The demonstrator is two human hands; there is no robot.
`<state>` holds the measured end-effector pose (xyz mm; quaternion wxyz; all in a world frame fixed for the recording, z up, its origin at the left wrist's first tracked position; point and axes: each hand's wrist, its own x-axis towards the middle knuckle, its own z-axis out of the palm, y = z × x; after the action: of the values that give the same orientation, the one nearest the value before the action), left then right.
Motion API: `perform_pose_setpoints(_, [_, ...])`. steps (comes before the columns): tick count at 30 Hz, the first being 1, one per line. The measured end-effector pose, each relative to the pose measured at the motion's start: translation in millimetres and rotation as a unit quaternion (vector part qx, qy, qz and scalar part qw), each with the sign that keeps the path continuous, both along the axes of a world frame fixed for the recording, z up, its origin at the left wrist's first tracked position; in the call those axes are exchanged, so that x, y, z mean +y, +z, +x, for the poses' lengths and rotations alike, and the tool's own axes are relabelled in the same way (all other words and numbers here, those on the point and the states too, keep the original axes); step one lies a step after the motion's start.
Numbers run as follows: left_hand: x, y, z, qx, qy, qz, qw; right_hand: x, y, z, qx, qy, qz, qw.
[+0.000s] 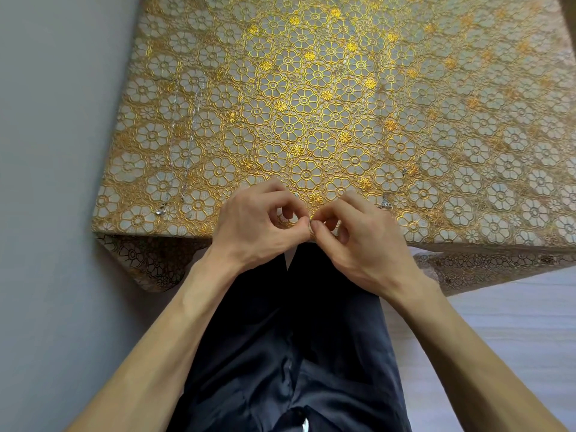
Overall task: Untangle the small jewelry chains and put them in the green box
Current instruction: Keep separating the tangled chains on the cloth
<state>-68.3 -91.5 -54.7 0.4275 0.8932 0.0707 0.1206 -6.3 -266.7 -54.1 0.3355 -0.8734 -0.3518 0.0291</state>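
Over gold-flowered tablecloth [311, 88], left hand [258, 221] and right hand [358, 235] each clench their grip on a thin chain [310, 222].

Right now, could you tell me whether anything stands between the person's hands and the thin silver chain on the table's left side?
Nothing visible does: only bare gold floral tablecloth lies between the left hand and that thin silver chain. No green box is in view.

Glossy gold lace-look tablecloth [311, 98], shiny metal chains [190, 132] at its left edge, smooth dark cloth trousers [311, 338], matt grey wall [46, 151].
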Motion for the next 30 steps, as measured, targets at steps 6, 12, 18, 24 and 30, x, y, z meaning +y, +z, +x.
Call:
perform_pose_setpoints(6, [0.6,0.3,0.2,0.002,0.002,-0.002,1.0,2.3,1.7,-2.7,-0.004,0.002,-0.009,1.0])
perform_pose_setpoints(12, [-0.4,-0.8,0.1,-0.001,0.003,0.006,1.0,1.2,1.3,0.1,0.03,0.002,0.004,1.0])
perform_pose_setpoints(18, [-0.1,-1.0,0.0,-0.007,0.007,0.007,1.0,-1.6,1.5,4.6,0.063,0.007,0.016,0.998])
perform_pose_setpoints(24, [0.4,-0.8,-0.8,-0.011,0.012,0.005,1.0,-1.8,1.4,6.0,0.065,0.009,0.019,0.998])
perform_pose_setpoints(30, [2.0,1.3,-1.7,-0.015,-0.005,0.009,1.0,-1.4,0.1,6.2,0.042,0.013,0.017,0.999])
